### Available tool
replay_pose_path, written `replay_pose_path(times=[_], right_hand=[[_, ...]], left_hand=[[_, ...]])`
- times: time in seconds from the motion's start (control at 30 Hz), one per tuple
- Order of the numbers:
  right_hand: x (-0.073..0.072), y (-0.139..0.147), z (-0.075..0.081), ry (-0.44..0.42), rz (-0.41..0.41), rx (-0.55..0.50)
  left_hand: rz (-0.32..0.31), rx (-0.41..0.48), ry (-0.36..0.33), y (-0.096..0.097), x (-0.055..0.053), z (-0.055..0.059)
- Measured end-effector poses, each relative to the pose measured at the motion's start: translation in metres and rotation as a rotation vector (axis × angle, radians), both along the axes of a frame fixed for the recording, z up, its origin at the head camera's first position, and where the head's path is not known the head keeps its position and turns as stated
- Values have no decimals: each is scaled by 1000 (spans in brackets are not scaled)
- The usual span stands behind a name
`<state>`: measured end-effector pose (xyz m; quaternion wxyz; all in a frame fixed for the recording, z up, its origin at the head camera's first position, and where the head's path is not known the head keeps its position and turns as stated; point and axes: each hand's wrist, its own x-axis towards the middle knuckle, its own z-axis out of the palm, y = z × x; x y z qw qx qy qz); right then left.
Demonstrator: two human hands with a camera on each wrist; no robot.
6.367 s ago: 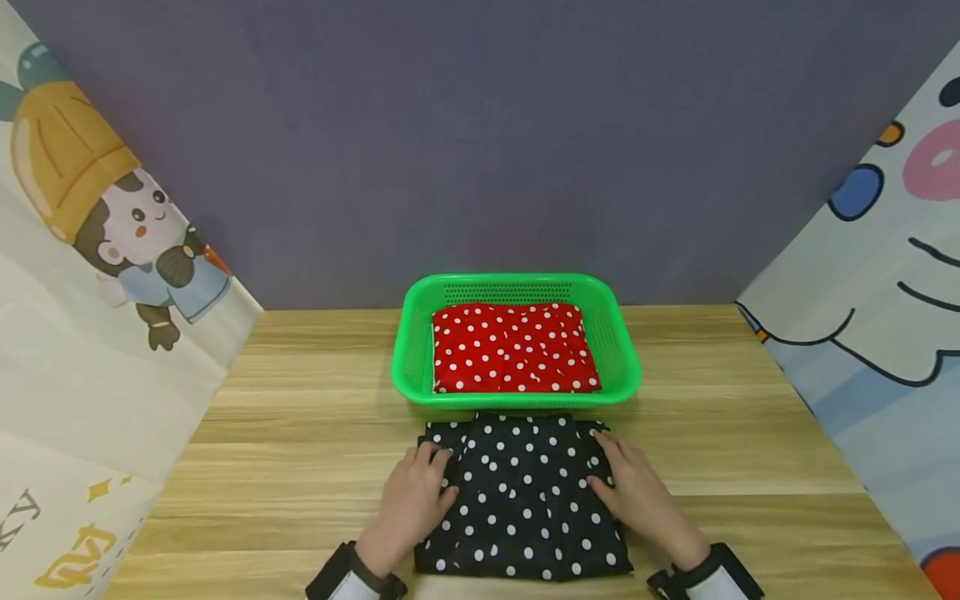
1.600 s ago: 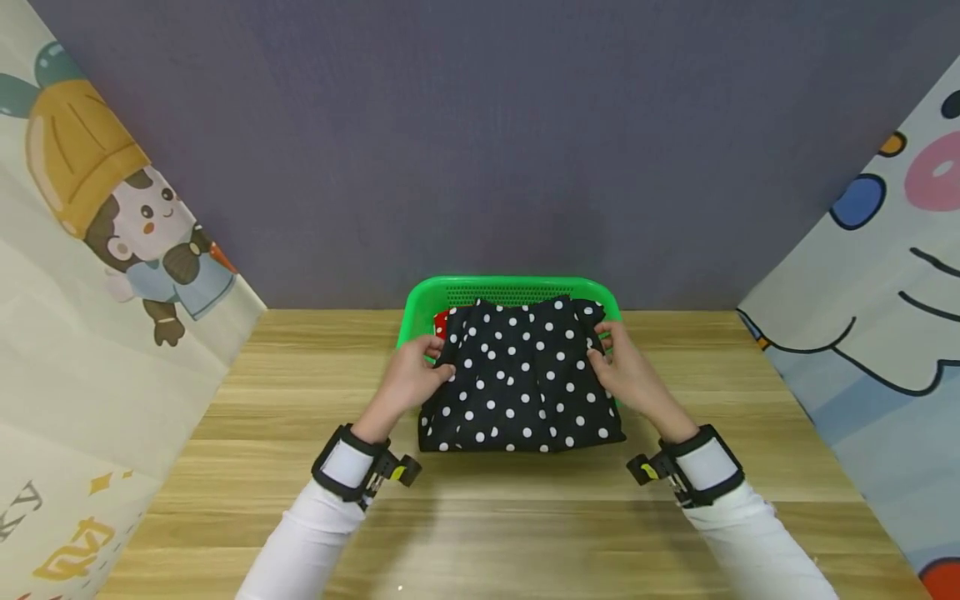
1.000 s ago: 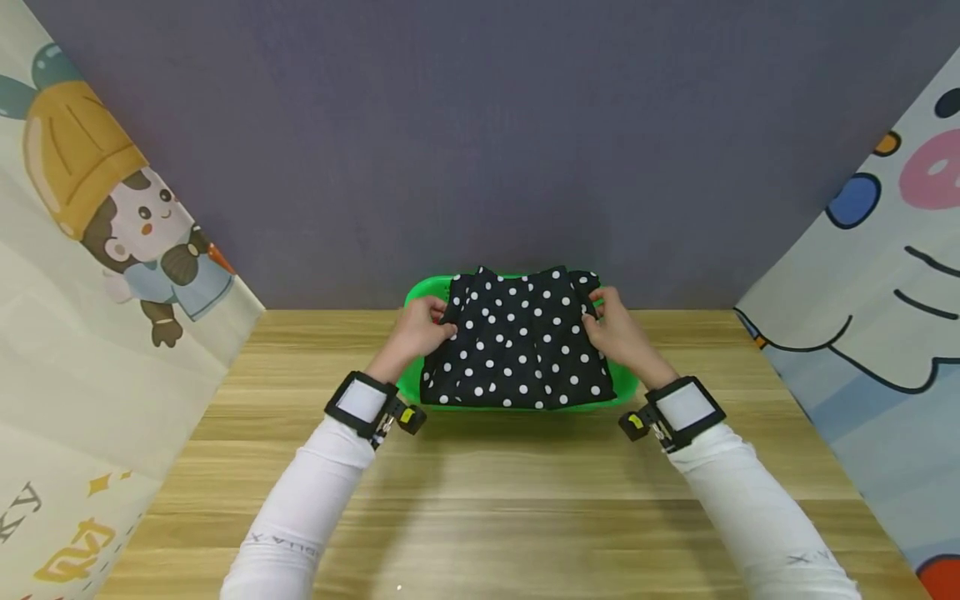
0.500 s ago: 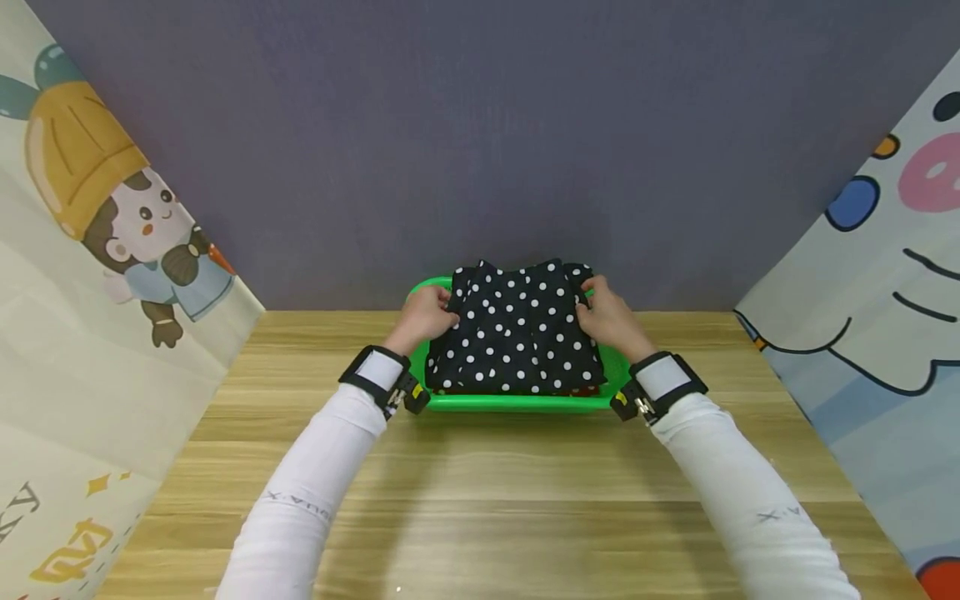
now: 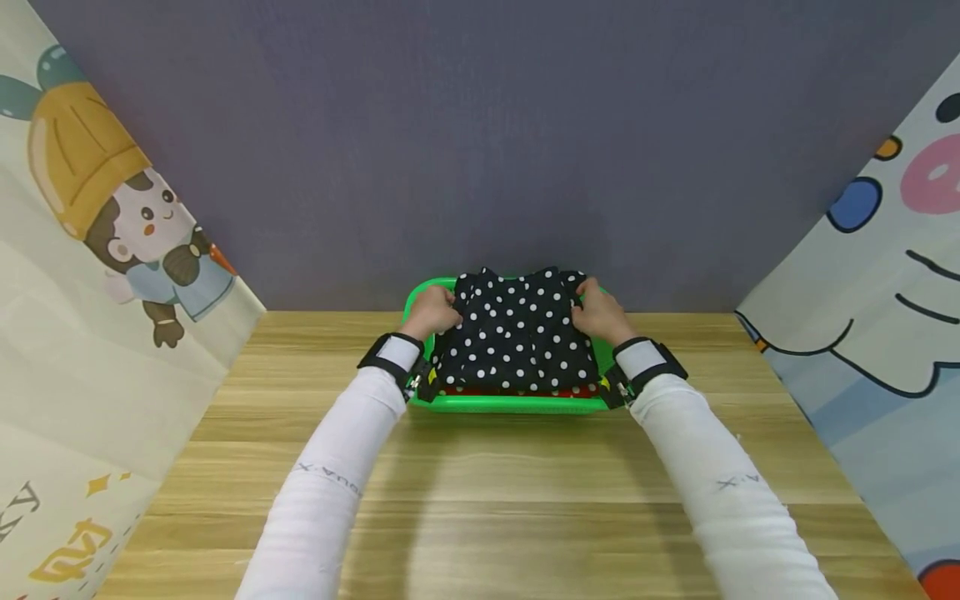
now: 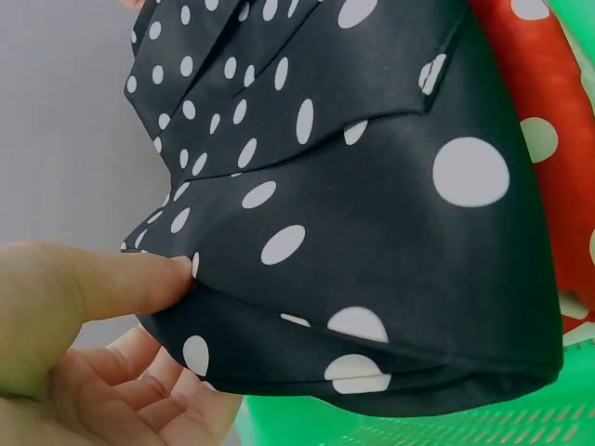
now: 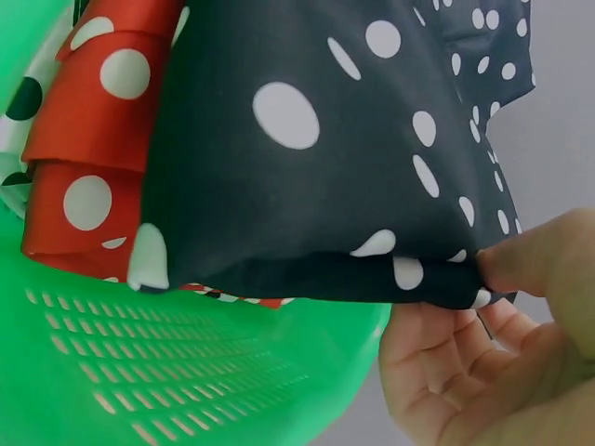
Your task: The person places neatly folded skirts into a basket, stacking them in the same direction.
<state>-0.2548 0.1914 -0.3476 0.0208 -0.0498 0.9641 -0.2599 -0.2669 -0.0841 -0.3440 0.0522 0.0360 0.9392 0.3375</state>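
A folded black cloth with white polka dots [image 5: 517, 333] hangs over the green basket [image 5: 517, 405], its back edge raised level with the far rim. My left hand [image 5: 432, 310] pinches its left side, thumb on top and fingers underneath, as the left wrist view shows. On the opposite side, my right hand [image 5: 602, 315] pinches it the same way. Beneath lies a folded red cloth with white dots [image 7: 102, 149], mostly covered in the head view; only a strip shows along the front.
The basket stands on a wooden table [image 5: 517, 500] close to a grey upright panel [image 5: 495, 133]. In the right wrist view, white fabric with dark dots [image 7: 17, 139] shows beside the red cloth. Cartoon-printed panels flank the table on both sides.
Both hands have lifted the black cloth from the table in front and carried it forward over the basket, covering most of the red cloth. Over the last half second it has shifted slightly lower.
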Motion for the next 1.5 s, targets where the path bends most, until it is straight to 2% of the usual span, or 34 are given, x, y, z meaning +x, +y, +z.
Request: replay_pose_path(times=[0.13,0.4,0.77,1.03,1.3,1.5], right_hand=[[-2,0,-2,-36,4,27],[-6,-2,-11,-114,-10,42],[-6,-1,-16,-169,-13,56],[-6,-2,-20,-197,-6,70],[-4,0,-20,-271,15,12],[-2,0,-14,-358,46,44]], left_hand=[[-7,2,-29,3,-3,-4],[-4,-58,-55,7,-4,-7],[15,-57,-121,11,-7,-14],[30,-60,-144,8,-8,-17],[24,-52,-150,2,-8,-17],[25,-116,-160,1,-8,-16]])
